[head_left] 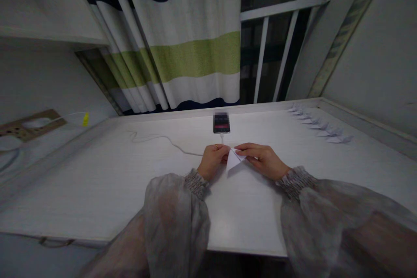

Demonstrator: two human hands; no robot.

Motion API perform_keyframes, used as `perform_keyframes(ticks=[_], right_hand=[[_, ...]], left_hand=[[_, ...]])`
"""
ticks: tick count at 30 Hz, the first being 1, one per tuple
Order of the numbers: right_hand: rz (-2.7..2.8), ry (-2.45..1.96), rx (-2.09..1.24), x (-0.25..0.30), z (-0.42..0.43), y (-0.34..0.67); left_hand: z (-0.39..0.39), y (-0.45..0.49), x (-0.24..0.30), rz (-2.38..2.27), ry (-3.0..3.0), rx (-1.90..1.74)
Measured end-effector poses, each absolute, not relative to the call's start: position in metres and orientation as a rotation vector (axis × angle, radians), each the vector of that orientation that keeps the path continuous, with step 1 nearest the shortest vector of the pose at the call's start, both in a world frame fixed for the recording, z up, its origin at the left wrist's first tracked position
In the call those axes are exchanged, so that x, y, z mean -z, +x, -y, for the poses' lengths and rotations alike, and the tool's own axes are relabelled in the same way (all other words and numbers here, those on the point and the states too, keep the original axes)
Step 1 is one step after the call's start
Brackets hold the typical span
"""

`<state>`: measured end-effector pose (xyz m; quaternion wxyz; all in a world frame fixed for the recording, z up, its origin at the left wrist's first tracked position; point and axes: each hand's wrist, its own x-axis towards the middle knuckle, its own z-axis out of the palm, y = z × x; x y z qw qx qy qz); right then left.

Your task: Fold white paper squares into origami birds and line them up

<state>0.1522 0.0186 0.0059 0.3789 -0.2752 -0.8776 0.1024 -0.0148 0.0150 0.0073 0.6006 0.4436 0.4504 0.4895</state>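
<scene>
Between my hands is a small piece of folded white paper [233, 161], its creased flaps forming a pointed shape just above the tabletop. My left hand [213, 161] pinches its left upper edge, with the fingertips partly hidden behind the paper. On the other side, my right hand [263, 160] grips the upper right edge, fingers laid along the fold. A dark phone [221, 122] with a lit, blurred screen lies just beyond my hands, a white cable [169, 140] running from near it to the left.
Several folded white paper pieces [321, 125] stand in a row at the back right of the white desk [110, 191]. Behind it hang a striped curtain [195, 52] and a white window railing [286, 8]. A power strip [32, 126] is on the left.
</scene>
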Motion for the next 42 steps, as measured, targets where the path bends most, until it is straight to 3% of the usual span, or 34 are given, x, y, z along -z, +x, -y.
perform_keyframes(ticks=[12, 18, 27, 42], right_hand=[[2.274, -0.648, -0.162, -0.005, -0.017, 0.152], [2.229, -0.636, -0.553, -0.01, -0.014, 0.151], [1.915, -1.111, -1.151, -0.008, -0.017, 0.144], [1.79, -1.196, -1.248, -0.012, -0.014, 0.143]], left_hand=[[-0.015, -0.017, -0.008, -1.04, 1.062, -1.135], [-0.018, -0.019, -0.005, -1.059, 1.125, -1.173], [-0.015, -0.016, 0.0, -1.086, 1.265, -1.121], [-0.014, -0.017, -0.004, -1.065, 1.272, -1.068]])
